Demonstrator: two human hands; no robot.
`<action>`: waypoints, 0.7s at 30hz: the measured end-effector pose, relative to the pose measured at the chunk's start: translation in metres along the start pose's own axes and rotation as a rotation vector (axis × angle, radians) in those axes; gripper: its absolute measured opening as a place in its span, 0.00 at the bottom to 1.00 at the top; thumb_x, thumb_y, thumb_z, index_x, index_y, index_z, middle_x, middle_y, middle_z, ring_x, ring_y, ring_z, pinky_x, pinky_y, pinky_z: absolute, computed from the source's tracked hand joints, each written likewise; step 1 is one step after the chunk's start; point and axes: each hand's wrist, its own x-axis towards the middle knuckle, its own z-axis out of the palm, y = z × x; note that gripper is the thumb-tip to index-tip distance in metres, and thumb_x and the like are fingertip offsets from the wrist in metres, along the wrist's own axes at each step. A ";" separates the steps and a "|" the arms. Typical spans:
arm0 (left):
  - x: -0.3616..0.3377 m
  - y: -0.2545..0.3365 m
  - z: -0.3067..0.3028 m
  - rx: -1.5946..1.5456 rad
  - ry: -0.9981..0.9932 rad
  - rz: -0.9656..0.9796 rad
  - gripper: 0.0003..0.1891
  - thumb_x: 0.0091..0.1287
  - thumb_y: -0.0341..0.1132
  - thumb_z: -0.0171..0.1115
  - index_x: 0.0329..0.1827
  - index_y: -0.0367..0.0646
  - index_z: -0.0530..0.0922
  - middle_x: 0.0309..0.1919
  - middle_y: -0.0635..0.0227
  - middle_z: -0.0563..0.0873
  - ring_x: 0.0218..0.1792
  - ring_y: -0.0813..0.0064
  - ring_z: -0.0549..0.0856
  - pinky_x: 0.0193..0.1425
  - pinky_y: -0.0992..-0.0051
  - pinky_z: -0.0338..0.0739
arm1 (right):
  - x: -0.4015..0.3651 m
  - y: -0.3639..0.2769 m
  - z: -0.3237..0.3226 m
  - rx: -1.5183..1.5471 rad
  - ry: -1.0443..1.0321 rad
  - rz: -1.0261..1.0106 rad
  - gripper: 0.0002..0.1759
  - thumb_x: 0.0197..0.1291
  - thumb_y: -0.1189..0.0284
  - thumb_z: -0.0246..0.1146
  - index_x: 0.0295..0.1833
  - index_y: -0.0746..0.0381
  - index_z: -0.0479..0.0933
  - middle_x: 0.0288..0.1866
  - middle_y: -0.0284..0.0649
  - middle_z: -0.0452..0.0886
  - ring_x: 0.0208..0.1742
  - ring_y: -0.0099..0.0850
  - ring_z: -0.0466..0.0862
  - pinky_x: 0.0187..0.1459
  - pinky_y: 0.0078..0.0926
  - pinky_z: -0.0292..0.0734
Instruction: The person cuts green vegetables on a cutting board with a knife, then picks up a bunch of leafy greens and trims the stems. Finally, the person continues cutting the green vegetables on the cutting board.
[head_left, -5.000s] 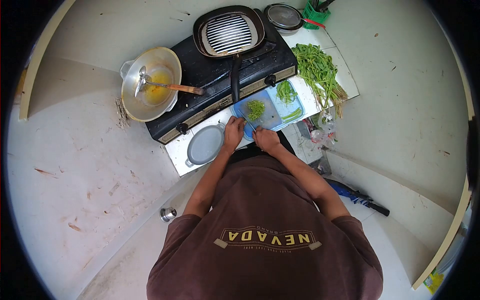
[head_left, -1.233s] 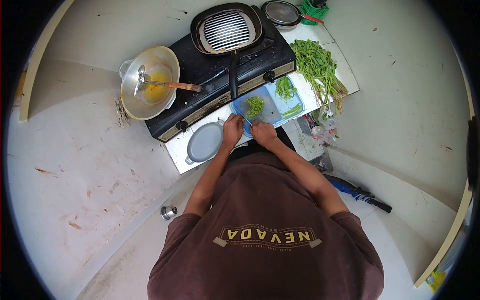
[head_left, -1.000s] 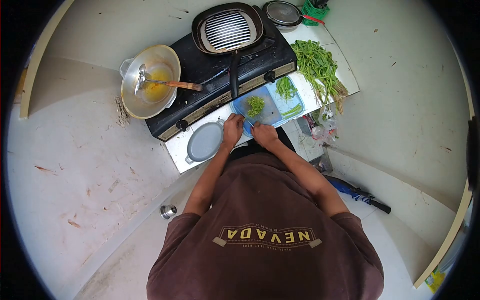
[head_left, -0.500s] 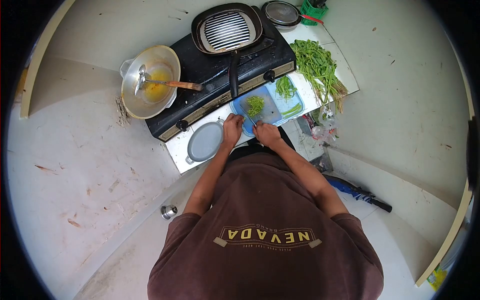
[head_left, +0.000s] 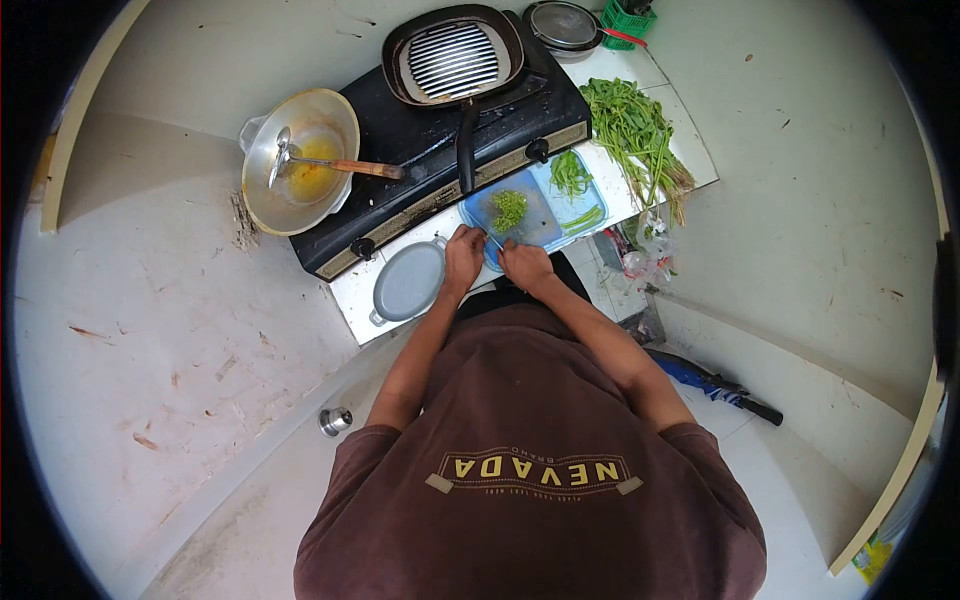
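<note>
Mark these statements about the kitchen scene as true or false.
1. The left hand and right hand are at the near edge of the blue cutting board. True.
2. Chopped greens fill the grill pan. False: the grill pan holds no greens; the chopped greens lie on the blue cutting board.
3. A ladle rests in the wok, which holds yellow liquid. True.
4. The bunch of long greens lies left of the stove. False: the bunch of long greens lies right of the stove.
</note>
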 end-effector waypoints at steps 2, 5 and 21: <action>-0.001 0.003 -0.001 0.000 0.002 0.003 0.05 0.63 0.19 0.63 0.39 0.33 0.85 0.36 0.51 0.84 0.36 0.50 0.87 0.41 0.60 0.80 | 0.004 -0.002 0.004 -0.022 0.021 0.000 0.21 0.76 0.57 0.53 0.42 0.65 0.77 0.29 0.53 0.87 0.32 0.49 0.90 0.37 0.47 0.85; -0.001 -0.006 0.005 -0.003 0.048 0.032 0.03 0.62 0.21 0.66 0.38 0.33 0.85 0.34 0.53 0.84 0.34 0.53 0.87 0.39 0.61 0.80 | -0.004 0.002 0.001 -0.026 0.013 -0.022 0.22 0.76 0.57 0.52 0.41 0.65 0.77 0.28 0.52 0.87 0.32 0.49 0.90 0.37 0.46 0.86; -0.006 0.003 0.003 0.095 0.050 0.027 0.04 0.64 0.25 0.67 0.39 0.35 0.86 0.36 0.52 0.84 0.39 0.48 0.85 0.46 0.57 0.79 | -0.018 0.008 -0.006 -0.001 -0.044 0.052 0.23 0.77 0.56 0.51 0.44 0.67 0.76 0.30 0.53 0.88 0.34 0.49 0.90 0.39 0.47 0.86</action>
